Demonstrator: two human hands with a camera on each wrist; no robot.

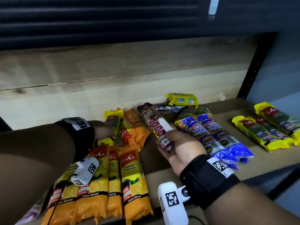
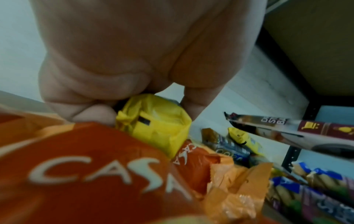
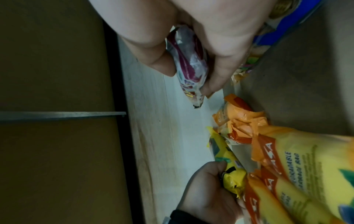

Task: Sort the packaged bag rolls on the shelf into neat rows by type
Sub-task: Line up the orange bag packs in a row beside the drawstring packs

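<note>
My right hand [image 1: 175,143] grips a maroon drawstring-bag roll [image 1: 154,125] by its near end and holds it tilted above the shelf; in the right wrist view the same maroon roll [image 3: 188,63] sits between thumb and fingers. My left hand [image 1: 103,130] curls round a yellow roll [image 1: 112,122] behind the orange packs; the yellow roll [image 2: 153,119] shows under my fingers [image 2: 95,113]. Orange lemon-scented packs [image 1: 131,176] lie in a row at the front left. Two blue single-handle rolls [image 1: 215,137] lie right of my right hand.
Yellow rolls [image 1: 266,132] lie in a row at the far right of the cardboard shelf [image 1: 162,174]. A loose pile of dark rolls and a yellow pack [image 1: 181,99] sits against the pale wooden back wall. A black upright post [image 1: 253,69] stands at the right.
</note>
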